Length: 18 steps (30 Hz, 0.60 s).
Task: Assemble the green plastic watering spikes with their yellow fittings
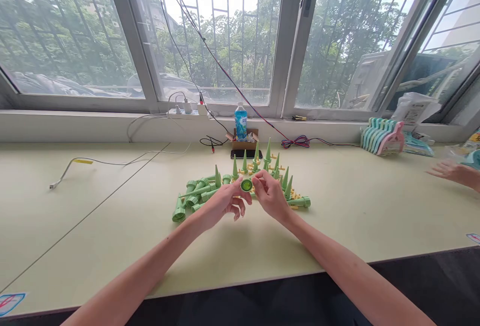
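My left hand (224, 202) pinches a green cone-shaped plastic spike (246, 185), its round open end facing me. My right hand (270, 195) meets it from the right, fingers closed on the same piece or on a small part at its side; I cannot tell which. Under and behind both hands lies a heap of green spikes (195, 195), several lying flat at the left and several standing upright (267, 155) at the back, mixed with small yellow parts (296, 197).
A pale table (112, 216) runs below a windowsill. On it lie a water bottle (240, 122), a small cardboard box (243, 143), a dark phone (245, 154), cables (296, 142) and a white cord (75, 163). Another person's hand (452, 172) rests at the far right, near pastel packages (382, 137).
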Available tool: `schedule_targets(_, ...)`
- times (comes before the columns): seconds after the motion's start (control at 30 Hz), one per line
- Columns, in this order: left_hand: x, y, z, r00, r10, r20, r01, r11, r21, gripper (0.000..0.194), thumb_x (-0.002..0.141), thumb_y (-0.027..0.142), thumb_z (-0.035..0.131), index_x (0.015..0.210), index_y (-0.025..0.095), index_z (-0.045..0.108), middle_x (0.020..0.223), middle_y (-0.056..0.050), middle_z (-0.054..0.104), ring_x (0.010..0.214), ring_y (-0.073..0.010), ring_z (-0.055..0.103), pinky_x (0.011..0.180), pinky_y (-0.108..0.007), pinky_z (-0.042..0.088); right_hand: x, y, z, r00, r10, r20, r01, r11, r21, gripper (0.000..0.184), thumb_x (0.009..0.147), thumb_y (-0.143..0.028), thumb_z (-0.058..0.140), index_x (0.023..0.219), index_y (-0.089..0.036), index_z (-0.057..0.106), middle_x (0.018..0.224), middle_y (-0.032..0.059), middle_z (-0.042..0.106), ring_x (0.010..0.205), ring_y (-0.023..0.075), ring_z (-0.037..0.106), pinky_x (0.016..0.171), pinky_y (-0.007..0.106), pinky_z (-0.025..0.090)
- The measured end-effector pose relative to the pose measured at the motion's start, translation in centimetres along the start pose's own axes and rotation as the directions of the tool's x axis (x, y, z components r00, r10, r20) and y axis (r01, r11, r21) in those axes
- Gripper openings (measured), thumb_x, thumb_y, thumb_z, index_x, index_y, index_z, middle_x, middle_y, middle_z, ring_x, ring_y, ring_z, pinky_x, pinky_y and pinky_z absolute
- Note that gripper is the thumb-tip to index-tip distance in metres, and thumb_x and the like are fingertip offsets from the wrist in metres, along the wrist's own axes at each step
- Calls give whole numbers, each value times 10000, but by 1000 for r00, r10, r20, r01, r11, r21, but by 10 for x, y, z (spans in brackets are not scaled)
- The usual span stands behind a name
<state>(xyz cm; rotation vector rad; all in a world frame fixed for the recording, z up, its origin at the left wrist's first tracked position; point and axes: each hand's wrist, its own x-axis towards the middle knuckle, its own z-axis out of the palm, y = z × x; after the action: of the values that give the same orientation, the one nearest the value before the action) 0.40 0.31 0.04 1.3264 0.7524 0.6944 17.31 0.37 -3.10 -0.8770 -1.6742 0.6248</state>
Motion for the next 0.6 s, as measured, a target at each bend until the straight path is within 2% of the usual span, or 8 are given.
schedule_targets(0.33, 0, -2, 0, 1000, 2, 2, -2, 1000, -17, 521, 855, 603, 479, 825, 107, 633, 880, -115, 624, 535, -109, 538, 422, -228, 412, 0, -1, 1, 1000, -2, -19, 3, 1000, 21, 267, 940, -419, 446, 785, -204, 433, 536, -62, 396, 463, 90, 332, 448, 222, 256)
schedule_targets(0.6, -1, -2, 1, 998, 63, -24, -62, 998, 24, 486, 851, 597, 505, 888, 124, 609, 720, -55, 592, 520, -108, 529, 421, -220, 401, 1, -2, 1, 999, 32, -6, -32, 999, 32, 301, 934, -467, 431, 781, -208, 426, 560, -36, 491, 461, 99, 393, 449, 223, 288)
